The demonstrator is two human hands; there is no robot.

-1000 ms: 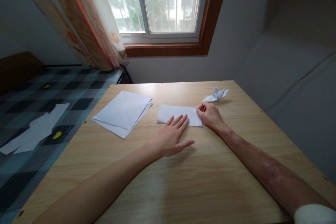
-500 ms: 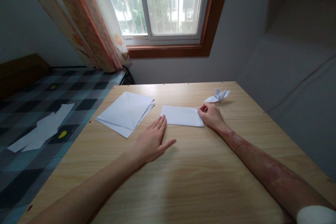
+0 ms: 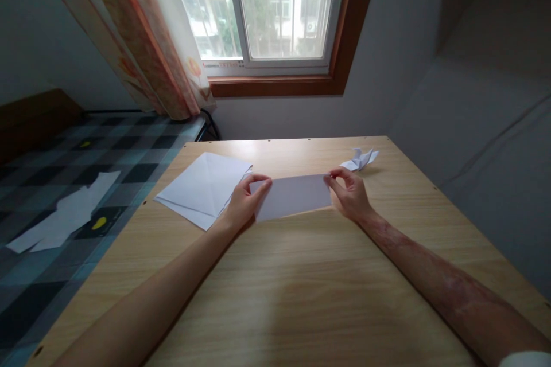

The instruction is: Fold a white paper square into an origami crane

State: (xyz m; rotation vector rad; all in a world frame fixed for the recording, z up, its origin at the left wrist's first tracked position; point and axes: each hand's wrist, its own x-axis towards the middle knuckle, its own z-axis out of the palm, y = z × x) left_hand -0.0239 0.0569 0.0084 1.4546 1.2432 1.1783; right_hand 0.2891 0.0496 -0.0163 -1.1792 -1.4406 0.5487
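Observation:
A folded white paper rectangle (image 3: pixel 293 196) is lifted off the wooden table (image 3: pixel 301 298), tilted towards me. My left hand (image 3: pixel 244 203) pinches its left end, fingers closed on the top corner. My right hand (image 3: pixel 349 194) pinches its right end the same way. Both forearms stretch across the table from the near edge.
A stack of creased white sheets (image 3: pixel 202 186) lies left of the held paper. A small folded paper figure (image 3: pixel 360 159) sits at the table's far right. A bed with checked cover (image 3: pixel 64 183) and loose white paper (image 3: pixel 64 215) is at the left. Window and curtain (image 3: pixel 150 34) behind.
My left hand slid left off the paper, then took hold of its left end. Both hands have raised the paper, which lay flat before.

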